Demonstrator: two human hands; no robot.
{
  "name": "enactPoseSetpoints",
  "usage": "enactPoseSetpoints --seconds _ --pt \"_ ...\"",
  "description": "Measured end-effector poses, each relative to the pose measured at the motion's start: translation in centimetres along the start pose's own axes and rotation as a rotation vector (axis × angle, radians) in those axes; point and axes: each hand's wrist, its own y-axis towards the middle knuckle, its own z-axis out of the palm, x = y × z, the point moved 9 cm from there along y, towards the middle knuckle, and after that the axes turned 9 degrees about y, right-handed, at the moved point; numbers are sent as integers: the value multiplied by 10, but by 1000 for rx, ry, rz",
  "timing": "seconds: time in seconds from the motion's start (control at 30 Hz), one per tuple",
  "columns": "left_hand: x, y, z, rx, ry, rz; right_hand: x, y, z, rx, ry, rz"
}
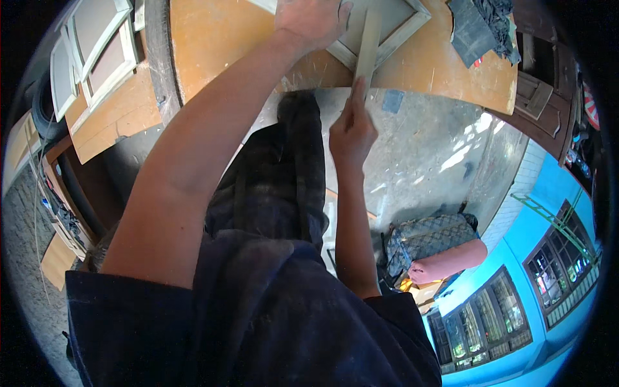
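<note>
Dark cloth shirt (271, 322) nearest my camera, 6 o'clock. Right hand (353, 132), 1 o'clock, closed round the near end of a straight, flat, pale wood-look strip (368, 48). Strip lies over an angular pale frame (401, 40), 12 to 1. Left hand (308, 24), 12, beside the frame; fingers cropped, I can't tell their spread. Beyond: scuffed orange-brown tabletop (222, 45); smooth pink roll (448, 261), 4. Right forearm near-vertical, left slanting up from 8.
</note>
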Motion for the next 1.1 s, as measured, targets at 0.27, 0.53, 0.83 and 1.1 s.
enactPoseSetpoints --seconds 0.27,0.53,0.83,1.1 --pt "4 -1 11 53 -26 -58 -3 -44 -8 11 16 48" --pt "16 0 17 -35 -25 -71 9 -42 5 -42 10 74" --pt "3 -3 5 118 -11 -69 15 15 7 -180 136 73" --pt "1 5 -2 102 7 -48 7 30 11 -44 101 125"
